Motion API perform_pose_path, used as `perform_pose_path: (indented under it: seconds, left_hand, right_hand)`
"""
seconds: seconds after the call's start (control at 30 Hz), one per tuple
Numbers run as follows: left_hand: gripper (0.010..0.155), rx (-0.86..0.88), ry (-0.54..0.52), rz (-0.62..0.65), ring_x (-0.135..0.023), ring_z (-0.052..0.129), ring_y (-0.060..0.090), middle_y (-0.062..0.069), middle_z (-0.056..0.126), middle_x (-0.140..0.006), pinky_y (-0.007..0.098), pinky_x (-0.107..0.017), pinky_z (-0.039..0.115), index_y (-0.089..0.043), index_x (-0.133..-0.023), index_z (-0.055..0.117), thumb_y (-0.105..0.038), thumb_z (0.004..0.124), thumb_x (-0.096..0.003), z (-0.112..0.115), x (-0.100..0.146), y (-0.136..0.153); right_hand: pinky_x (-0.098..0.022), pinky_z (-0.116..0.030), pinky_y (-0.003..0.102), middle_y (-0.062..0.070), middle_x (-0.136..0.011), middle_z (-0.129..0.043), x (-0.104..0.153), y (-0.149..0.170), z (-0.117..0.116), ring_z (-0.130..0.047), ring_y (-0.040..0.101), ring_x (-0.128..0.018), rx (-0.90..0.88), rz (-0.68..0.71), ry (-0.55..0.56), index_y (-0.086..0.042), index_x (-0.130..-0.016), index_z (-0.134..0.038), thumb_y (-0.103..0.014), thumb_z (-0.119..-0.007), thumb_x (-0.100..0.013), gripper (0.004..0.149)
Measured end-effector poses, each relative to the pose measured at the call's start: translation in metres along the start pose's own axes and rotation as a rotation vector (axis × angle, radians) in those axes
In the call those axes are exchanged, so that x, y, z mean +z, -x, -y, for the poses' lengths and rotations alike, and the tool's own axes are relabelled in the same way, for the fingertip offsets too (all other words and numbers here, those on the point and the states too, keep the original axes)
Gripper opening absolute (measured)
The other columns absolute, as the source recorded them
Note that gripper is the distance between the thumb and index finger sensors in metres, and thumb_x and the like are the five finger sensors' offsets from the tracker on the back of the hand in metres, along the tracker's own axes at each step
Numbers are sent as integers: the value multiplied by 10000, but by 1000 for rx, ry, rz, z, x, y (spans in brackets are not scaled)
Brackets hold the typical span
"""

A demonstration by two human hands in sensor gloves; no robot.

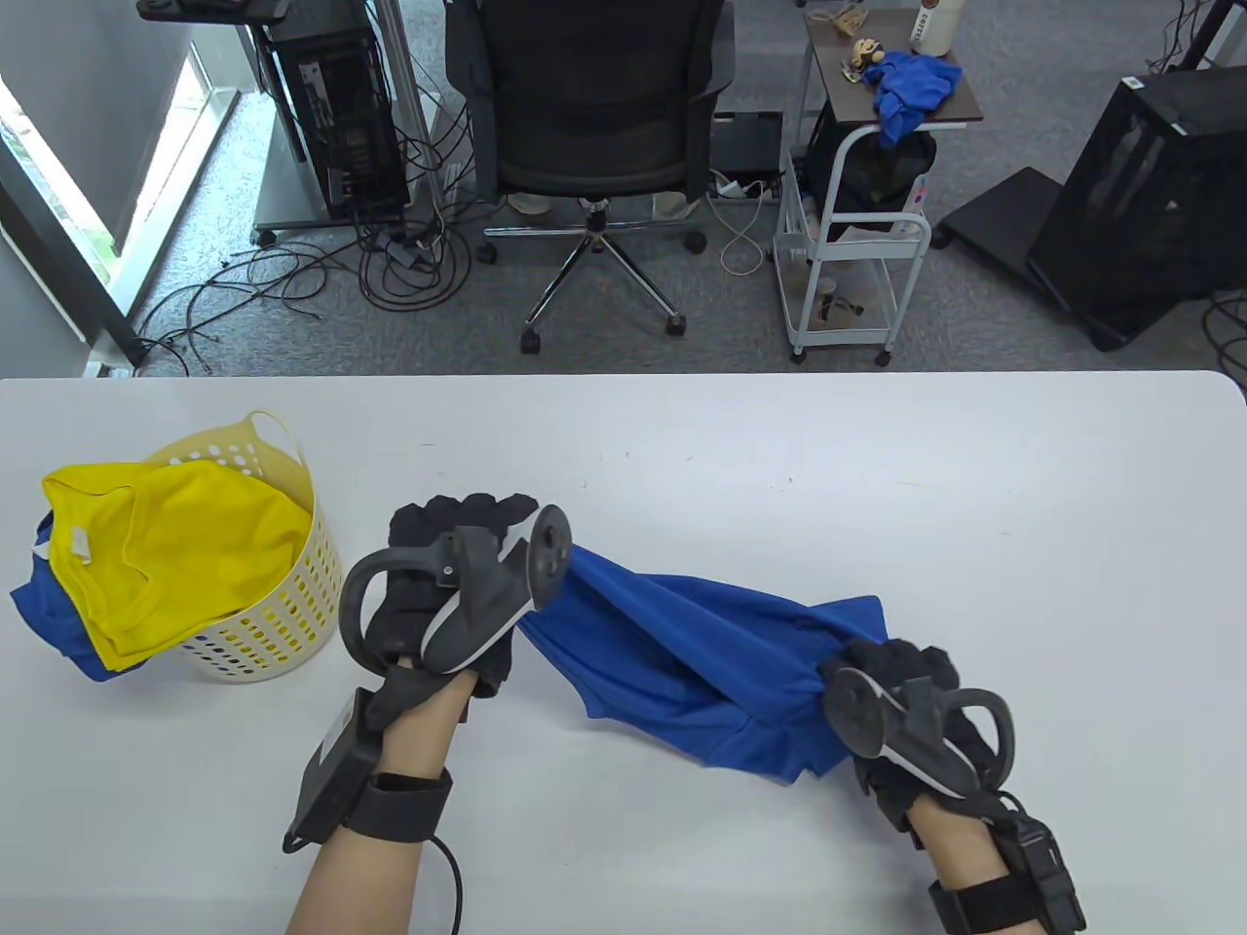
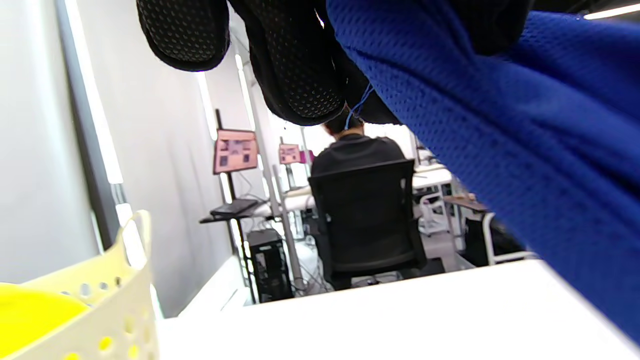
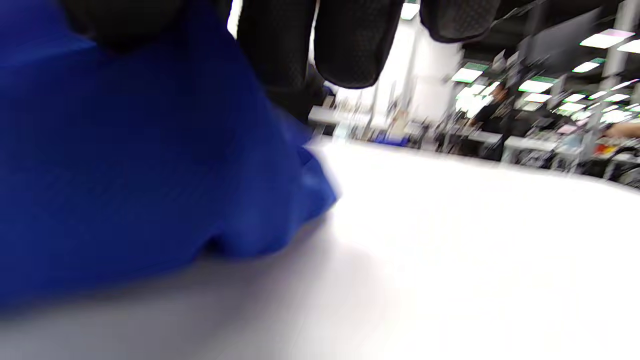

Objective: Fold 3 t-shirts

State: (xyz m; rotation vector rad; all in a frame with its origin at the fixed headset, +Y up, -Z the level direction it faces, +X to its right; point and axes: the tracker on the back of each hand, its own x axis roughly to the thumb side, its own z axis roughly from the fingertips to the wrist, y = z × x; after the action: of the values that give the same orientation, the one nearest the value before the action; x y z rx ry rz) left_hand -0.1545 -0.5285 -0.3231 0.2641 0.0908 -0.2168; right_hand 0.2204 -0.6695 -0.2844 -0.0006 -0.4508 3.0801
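Over the near half of the white table (image 1: pixel 877 467), the blue t-shirt (image 1: pixel 682 662) hangs stretched between two gloved hands, likely to shake it open before laying it flat. The left hand (image 1: pixel 448 584) pinches one end at ten o'clock, the right hand (image 1: pixel 906 701) bunches the other at four. At nine o'clock a yellow basket (image 1: pixel 292 604) holds a yellow t-shirt (image 1: pixel 166 545) over more blue cloth, waiting.
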Motion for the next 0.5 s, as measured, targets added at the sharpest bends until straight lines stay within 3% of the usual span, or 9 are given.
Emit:
perform_pose_path:
  seconds: [0.13, 0.2, 0.27, 0.37, 0.5]
  left_hand:
    - [426, 155, -140, -15, -802, 875, 101, -169, 911, -777, 470, -713, 704, -483, -866, 745, -480, 680, -446, -33, 3, 24]
    - [425, 210, -254, -15, -825, 859, 110, -162, 896, -808, 476, -722, 691, -486, -877, 732, -459, 684, -456, -51, 11, 30]
    - [426, 211, -318, -10, -833, 852, 112, -156, 886, -822, 477, -727, 686, -482, -885, 725, -448, 686, -462, -58, 18, 31]
    - [426, 158, -271, 50, -825, 863, 108, -161, 899, -807, 475, -723, 693, -484, -880, 733, -462, 692, -456, -43, 28, 25]
    - [425, 79, -51, 157, -782, 894, 93, -168, 926, -763, 472, -715, 706, -482, -869, 750, -485, 702, -446, 15, 41, 8]
  right_hand:
    - [-685, -563, 651, -6, -947, -789, -12, 20, 91, -767, 360, -899, -101, -88, 266, -344, -815, -779, -448, -750, -424, 405]
    - [-684, -569, 649, -5, -945, -790, -11, 19, 122, -771, 358, -897, -87, -92, 369, -340, -817, -783, -445, -754, -426, 406]
    - [-687, -565, 649, 0, -955, -782, -10, 16, 136, -764, 358, -904, -68, -70, 384, -341, -821, -780, -438, -755, -430, 404]
    - [-684, -573, 647, 12, -975, -765, -7, 13, 119, -753, 368, -915, -7, 24, 280, -349, -820, -783, -443, -752, -428, 405]
    - [-687, -554, 655, 26, -990, -744, -6, 13, 51, -725, 389, -928, 51, 53, -98, -337, -830, -780, -436, -746, -434, 410]
